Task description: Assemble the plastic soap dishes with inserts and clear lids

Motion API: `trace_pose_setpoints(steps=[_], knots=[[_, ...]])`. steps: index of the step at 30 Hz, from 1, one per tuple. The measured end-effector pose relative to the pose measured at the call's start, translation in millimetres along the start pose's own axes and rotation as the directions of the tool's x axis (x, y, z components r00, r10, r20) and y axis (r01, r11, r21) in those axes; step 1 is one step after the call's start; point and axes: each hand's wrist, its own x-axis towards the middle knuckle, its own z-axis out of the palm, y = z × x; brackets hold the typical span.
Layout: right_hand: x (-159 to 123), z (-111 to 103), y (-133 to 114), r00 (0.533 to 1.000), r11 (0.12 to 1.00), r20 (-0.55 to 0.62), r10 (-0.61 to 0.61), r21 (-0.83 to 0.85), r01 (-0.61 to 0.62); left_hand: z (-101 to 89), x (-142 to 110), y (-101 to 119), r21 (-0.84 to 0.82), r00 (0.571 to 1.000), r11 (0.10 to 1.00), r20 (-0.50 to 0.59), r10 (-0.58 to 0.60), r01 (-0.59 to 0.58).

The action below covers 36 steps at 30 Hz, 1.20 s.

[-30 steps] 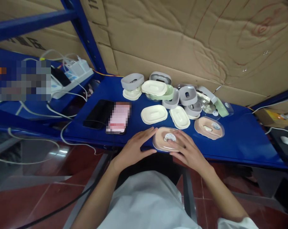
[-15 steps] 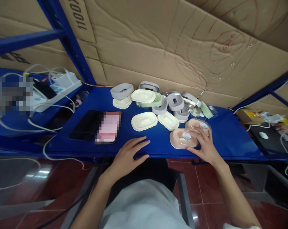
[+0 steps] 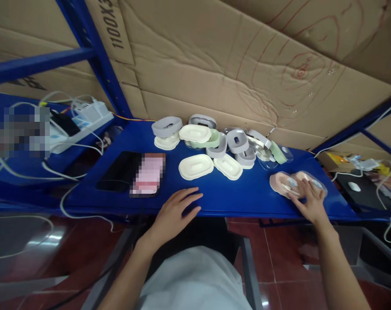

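Observation:
Two pink oval cases resembling soap dishes, in clear plastic with round labels, lie side by side toward the table's right end: the left pink case (image 3: 283, 184) and the right pink case (image 3: 321, 186). My right hand (image 3: 309, 201) rests over them, fingers spread on their tops and thumb at the near edge. My left hand (image 3: 177, 209) hovers or rests by the front edge, fingers apart, holding nothing. Beyond it lie two cream oval pieces, the left cream piece (image 3: 196, 167) and the right cream piece (image 3: 228, 167).
Along the cardboard wall (image 3: 195, 64) lies a heap of grey, cream and green oval parts, including a grey ring (image 3: 167, 126) and a green part (image 3: 278, 153). A black device (image 3: 117, 170) and a blurred phone (image 3: 148, 174) sit left. Cables and a power strip (image 3: 82, 129) lie further left.
My right hand has slid both pink cases to the right, away from the cream pieces. My left hand has stayed almost in place.

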Motion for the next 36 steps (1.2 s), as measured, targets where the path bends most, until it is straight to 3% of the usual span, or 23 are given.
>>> trace_pose_setpoints(steps=[3, 6, 9, 11, 13, 16, 19, 22, 26, 29, 33, 35, 36], knots=[[17, 7, 16, 1.0, 1.0, 0.017, 0.024, 0.013, -0.025, -4.3, 2, 0, -0.001, 0.999, 1.0, -0.03, 0.024, -0.024], [29, 8, 4, 0.999, 0.999, -0.01, 0.032, 0.038, -0.032, -9.8, 14, -3, 0.088, 0.994, 0.996, -0.1, 0.043, -0.034], [37, 4, -51, 0.983, 0.991, -0.178, -0.036, 0.121, 0.059, -11.2, 32, -12, 0.226, 0.987, 0.974, -0.152, 0.045, -0.01], [44, 2, -108, 0.956, 0.946, -0.229, -0.186, 0.223, 0.237, -8.6, 42, -20, 0.271, 0.987, 0.962, -0.153, 0.045, -0.002], [54, 3, -170, 0.906, 0.868, -0.144, -0.399, 0.258, 0.424, -5.0, 48, -26, 0.278, 0.987, 0.961, -0.154, 0.039, 0.006], [72, 9, -242, 0.846, 0.82, -0.039, -0.532, 0.225, 0.527, -3.0, 48, -33, 0.214, 0.982, 0.977, -0.188, 0.035, 0.006], [80, 17, -274, 0.821, 0.803, 0.007, -0.571, 0.216, 0.556, -6.8, 44, -36, 0.105, 0.975, 0.994, -0.22, 0.04, -0.017], [69, 21, -276, 0.817, 0.782, 0.004, -0.576, 0.292, 0.55, -11.6, 41, -34, 0.002, 0.969, 0.999, -0.246, 0.032, -0.032], [43, 19, -267, 0.836, 0.733, -0.009, -0.549, 0.476, 0.486, -13.3, 40, -30, -0.091, 0.97, 0.995, -0.244, 0.012, -0.035], [39, 10, -267, 0.851, 0.639, -0.004, -0.525, 0.659, 0.398, -12.5, 41, -28, -0.116, 0.97, 0.992, -0.244, 0.021, -0.051], [45, -9, -269, 0.975, 0.347, 0.049, -0.218, 0.937, 0.03, -12.1, 39, -28, -0.107, 0.964, 0.992, -0.263, 0.043, -0.074], [42, -14, -274, 0.948, 0.188, 0.207, -0.242, 0.969, -0.164, -12.1, 39, -27, -0.101, 0.964, 0.992, -0.26, 0.05, -0.079], [38, -15, -278, 0.887, 0.158, 0.301, -0.35, 0.952, -0.261, -12.2, 38, -27, -0.101, 0.965, 0.992, -0.257, 0.052, -0.08]])
